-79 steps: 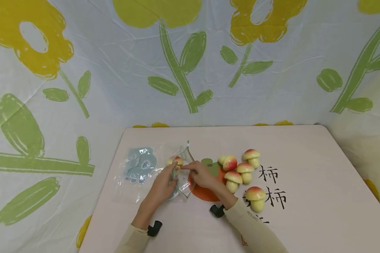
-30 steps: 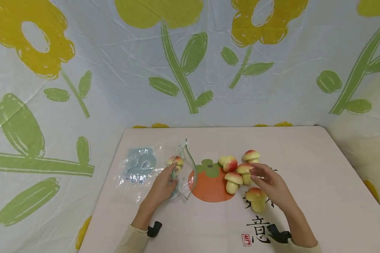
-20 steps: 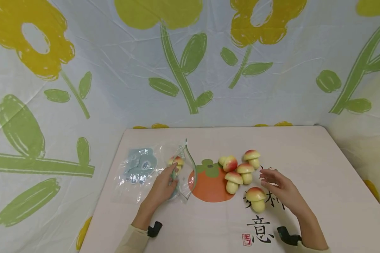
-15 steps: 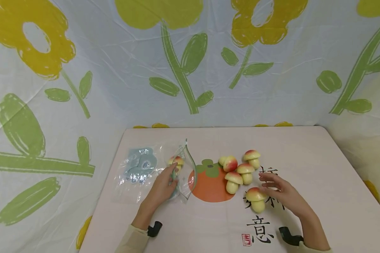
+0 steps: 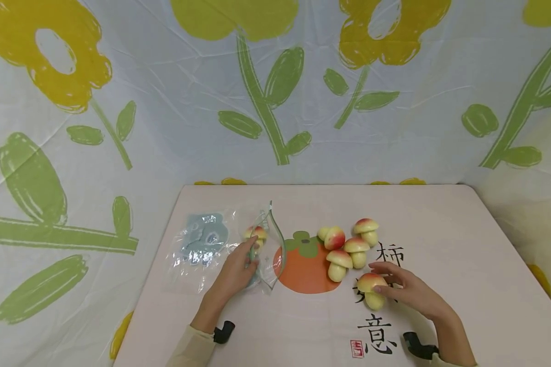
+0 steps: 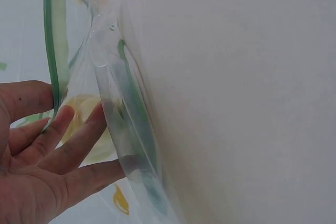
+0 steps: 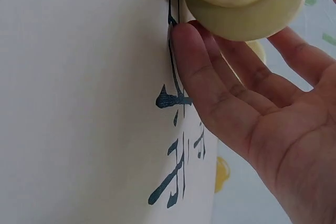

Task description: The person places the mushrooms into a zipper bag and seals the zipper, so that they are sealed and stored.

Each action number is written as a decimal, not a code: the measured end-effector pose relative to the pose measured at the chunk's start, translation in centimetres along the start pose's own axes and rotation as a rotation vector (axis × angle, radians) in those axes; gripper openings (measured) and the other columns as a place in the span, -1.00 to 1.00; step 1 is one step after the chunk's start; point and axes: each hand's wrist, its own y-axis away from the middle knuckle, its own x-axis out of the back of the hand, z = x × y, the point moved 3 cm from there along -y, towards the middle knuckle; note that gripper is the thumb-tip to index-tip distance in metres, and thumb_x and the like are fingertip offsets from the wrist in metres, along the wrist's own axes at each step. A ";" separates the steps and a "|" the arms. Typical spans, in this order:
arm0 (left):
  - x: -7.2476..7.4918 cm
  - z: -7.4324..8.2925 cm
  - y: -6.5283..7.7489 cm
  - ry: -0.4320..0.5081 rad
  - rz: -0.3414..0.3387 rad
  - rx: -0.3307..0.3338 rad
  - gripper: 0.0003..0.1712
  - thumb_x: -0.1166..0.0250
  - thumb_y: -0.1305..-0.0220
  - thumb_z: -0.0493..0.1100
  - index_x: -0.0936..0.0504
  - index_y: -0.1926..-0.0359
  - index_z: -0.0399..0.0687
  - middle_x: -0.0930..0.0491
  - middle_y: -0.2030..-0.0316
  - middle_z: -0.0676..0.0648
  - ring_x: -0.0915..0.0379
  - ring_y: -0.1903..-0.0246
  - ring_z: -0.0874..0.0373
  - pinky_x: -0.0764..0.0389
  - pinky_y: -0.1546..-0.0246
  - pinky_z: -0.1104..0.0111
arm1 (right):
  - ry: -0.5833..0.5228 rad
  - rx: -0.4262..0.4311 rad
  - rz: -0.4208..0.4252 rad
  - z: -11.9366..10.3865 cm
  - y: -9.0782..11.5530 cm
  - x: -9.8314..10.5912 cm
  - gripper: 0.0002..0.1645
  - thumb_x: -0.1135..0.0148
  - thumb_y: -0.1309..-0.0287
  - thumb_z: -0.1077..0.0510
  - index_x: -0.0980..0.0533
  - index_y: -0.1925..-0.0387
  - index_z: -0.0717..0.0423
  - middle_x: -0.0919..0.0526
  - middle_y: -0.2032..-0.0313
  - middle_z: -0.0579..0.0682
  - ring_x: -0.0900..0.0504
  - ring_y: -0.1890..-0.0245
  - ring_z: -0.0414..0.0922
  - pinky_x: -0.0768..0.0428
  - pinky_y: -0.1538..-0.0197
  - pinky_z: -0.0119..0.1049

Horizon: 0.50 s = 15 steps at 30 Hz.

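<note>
In the head view my left hand (image 5: 235, 266) holds the mouth of a clear zip bag (image 5: 277, 265). The left wrist view shows the thumb against the bag's green zip strip (image 6: 54, 35), with the other fingers spread inside the opening. A toy mushroom (image 5: 256, 233) with a red-tipped cap shows through the plastic beyond the fingers. On the right, my right hand (image 5: 408, 289) reaches around another toy mushroom (image 5: 370, 283) standing on the table. Its thumb overlaps that mushroom's side and its fingers lie loosely behind; in the right wrist view the pale cap (image 7: 247, 19) sits above the thumb tip.
Several more toy mushrooms (image 5: 338, 264) cluster right of the printed orange persimmon (image 5: 303, 275) on the pink tablecloth (image 5: 266, 336). Black printed characters (image 5: 377, 334) lie near my right hand. A flowered curtain (image 5: 174, 127) stands behind and at the sides.
My right hand has left the bag, swung right past the clustered mushrooms and come down to the nearest mushroom. My left hand stays at the bag's mouth.
</note>
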 end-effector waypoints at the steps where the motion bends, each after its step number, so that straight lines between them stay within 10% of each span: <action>1: 0.0 0.0 0.0 -0.001 0.000 0.002 -0.27 -0.33 -0.23 -0.40 -0.35 -0.42 -0.20 -0.57 -0.10 -0.12 -0.48 0.30 0.16 -0.54 0.20 0.21 | 0.006 0.005 -0.007 0.0 0.0 0.0 -0.34 -0.31 -0.30 0.11 -0.36 -0.35 0.24 -0.49 -0.19 0.23 -0.48 -0.02 0.12 -0.54 0.24 -0.18; 15: 0.0 -0.1 0.0 0.000 -0.005 0.009 -0.27 -0.32 -0.23 -0.41 -0.35 -0.42 -0.20 -0.56 -0.11 -0.13 -0.47 0.30 0.16 -0.52 0.20 0.21 | 0.006 -0.003 0.016 0.5 0.0 -0.2 -0.39 -0.33 -0.29 0.10 -0.42 -0.29 0.25 -0.59 -0.10 0.13 -0.53 -0.04 -0.08 -0.52 0.13 -0.27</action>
